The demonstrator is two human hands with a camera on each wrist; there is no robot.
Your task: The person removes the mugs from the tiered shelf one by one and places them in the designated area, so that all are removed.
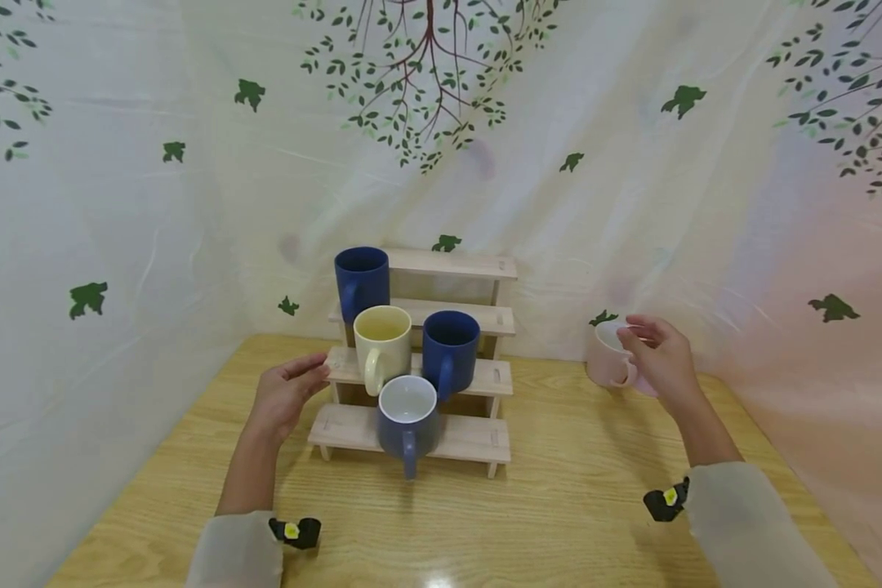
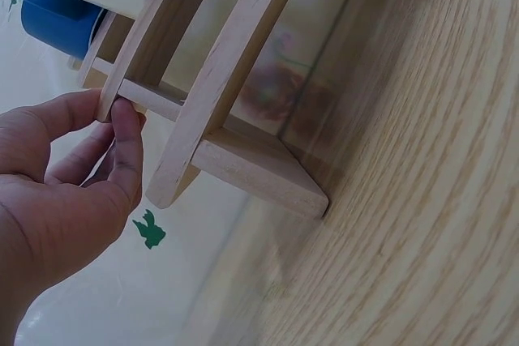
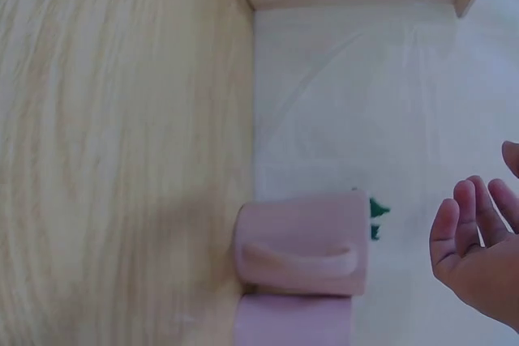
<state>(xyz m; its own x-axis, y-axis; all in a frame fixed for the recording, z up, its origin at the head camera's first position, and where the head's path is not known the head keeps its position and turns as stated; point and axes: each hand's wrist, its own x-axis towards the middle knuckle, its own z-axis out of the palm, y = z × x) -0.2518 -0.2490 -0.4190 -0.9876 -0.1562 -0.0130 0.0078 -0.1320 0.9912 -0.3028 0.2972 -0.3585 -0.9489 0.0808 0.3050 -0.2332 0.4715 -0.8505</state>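
My left hand [image 1: 282, 400] pinches the left end of a step on the wooden tiered stand [image 2: 235, 54], thumb and fingertips on the board's edge. On the stand are a dark blue mug [image 1: 373, 282] high at the left, a cream mug [image 1: 393, 351], another dark blue mug [image 1: 461, 351] and, lowest, a grey-blue mug [image 1: 397, 429] with a white inside. My right hand [image 1: 665, 359], fingers loosely bent and holding nothing, is near a pale pink mug [image 3: 300, 237] at the back right. Beside that one is a lilac-pink mug [image 3: 296, 322], mostly hidden by my hand in the head view.
The stand and pink mugs are on a wood-grain table [image 1: 559, 498]. A pale curtain [image 1: 559, 220] printed with leaves hangs behind the table and along its sides. A black wrist camera [image 1: 297, 532] is strapped at my left sleeve, with another camera [image 1: 665, 500] at my right.
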